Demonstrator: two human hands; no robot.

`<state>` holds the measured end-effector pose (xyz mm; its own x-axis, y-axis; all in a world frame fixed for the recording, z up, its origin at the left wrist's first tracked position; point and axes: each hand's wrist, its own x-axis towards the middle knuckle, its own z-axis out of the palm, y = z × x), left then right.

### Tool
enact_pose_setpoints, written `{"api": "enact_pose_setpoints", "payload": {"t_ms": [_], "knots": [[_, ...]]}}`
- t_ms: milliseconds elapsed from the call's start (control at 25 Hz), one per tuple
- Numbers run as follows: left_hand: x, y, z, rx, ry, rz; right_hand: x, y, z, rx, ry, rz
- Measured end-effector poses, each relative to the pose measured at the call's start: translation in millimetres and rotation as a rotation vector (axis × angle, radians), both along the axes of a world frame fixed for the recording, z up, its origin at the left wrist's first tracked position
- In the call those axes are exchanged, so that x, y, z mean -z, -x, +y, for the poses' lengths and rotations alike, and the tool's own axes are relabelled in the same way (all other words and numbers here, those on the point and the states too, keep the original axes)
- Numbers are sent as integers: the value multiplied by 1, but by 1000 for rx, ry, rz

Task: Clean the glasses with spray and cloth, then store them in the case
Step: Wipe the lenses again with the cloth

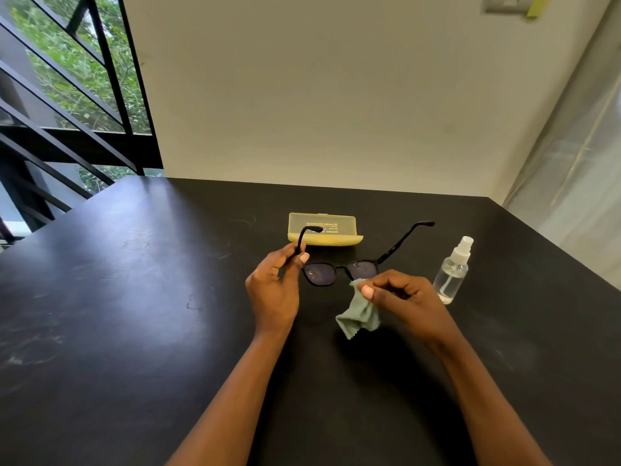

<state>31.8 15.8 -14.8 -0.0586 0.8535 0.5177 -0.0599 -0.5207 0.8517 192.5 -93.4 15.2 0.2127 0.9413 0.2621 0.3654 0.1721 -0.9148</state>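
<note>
Glasses [339, 272] are mid-frame, held just above the black counter [134, 297], both temples unfolded. Droplets show on the lens toward the right of the frame, so I judge the spray is done and wiping is next.

Handling call: light, thin black frame, stiff but with hinges that will flex or snap if twisted. Lenses are wet, so slick, and they scratch easily. Best hold is by the frame or temple near the hinge, never on the glass.

Left hand [274, 290]: grip clamped on the temple on the left of the frame, thumb and fingers pinching it close to the hinge. That single pinch carries the whole pair.

Right hand [401, 297]: grip closed on the green cloth [358, 312], thumb and fingers bunching its top edge right at the lower rim of the wet lens. Can't tell if the cloth touches the lens yet. The rest of the cloth hangs loose below: soft, limp, no weight.

Spray bottle [452, 270] stands upright at the right, just beside my right hand. Yellow case [324, 230] lies behind the glasses, apparently shut.

Risk as I see it: wiping pressure will torque the hinge, so go light.
</note>
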Motion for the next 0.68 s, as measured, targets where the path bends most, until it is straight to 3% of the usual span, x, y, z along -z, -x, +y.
{"api": "enact_pose_setpoints", "payload": {"t_ms": [240,440,520,680], "knots": [[1,0,1,-10,-12,33,-5,1,5,84,110,84],[0,0,0,-12,-23,29,-21,-2,1,77,269,-214],[0,-1,-1,-5,-16,16,-29,2,0,69,211,-157],[0,-1,0,-2,-13,-4,-38,6,6,63,4,132]]}}
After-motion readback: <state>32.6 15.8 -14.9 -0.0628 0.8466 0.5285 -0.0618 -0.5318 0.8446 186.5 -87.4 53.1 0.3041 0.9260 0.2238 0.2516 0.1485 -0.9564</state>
